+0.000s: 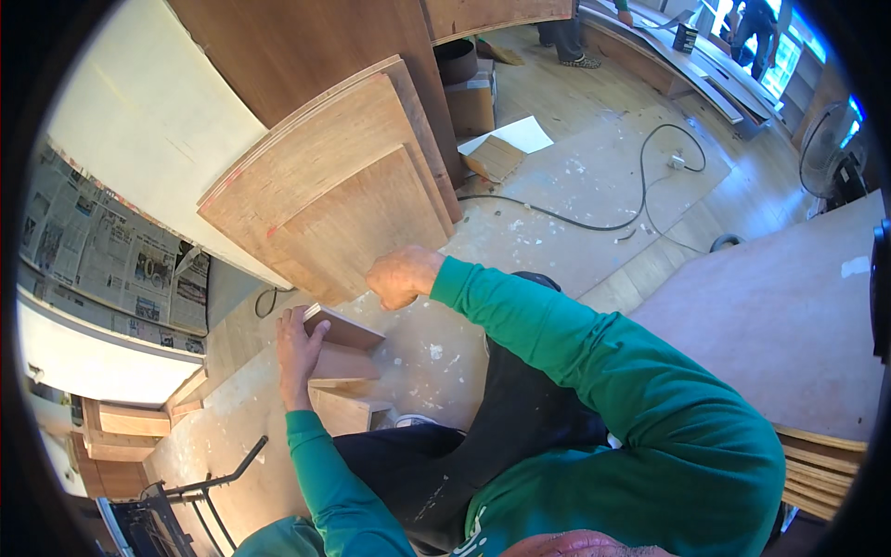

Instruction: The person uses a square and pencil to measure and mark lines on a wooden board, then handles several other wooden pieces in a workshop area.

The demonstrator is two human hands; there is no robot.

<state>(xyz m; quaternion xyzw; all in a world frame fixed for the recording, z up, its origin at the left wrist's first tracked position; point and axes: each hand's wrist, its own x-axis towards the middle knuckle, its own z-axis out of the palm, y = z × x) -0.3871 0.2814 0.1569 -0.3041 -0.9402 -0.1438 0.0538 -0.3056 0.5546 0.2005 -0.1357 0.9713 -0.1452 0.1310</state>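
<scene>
My left hand grips the end of a small brown-faced board, its thumb over the pale layered edge. That board stands tilted above another brown-faced wood piece, and a pale wooden box-like piece is below them, near my legs. My right hand is held up, its fingers curled closed, in front of a leaning plywood panel. Whatever those fingers may hold is hidden from view. From this angle I cannot tell whether the right hand touches the panel.
More plywood sheets lean against a brown panel. A black cable crosses the paint-spotted floor sheet. Stacked boards and a large panel are at right, a fan behind. Another person is far off.
</scene>
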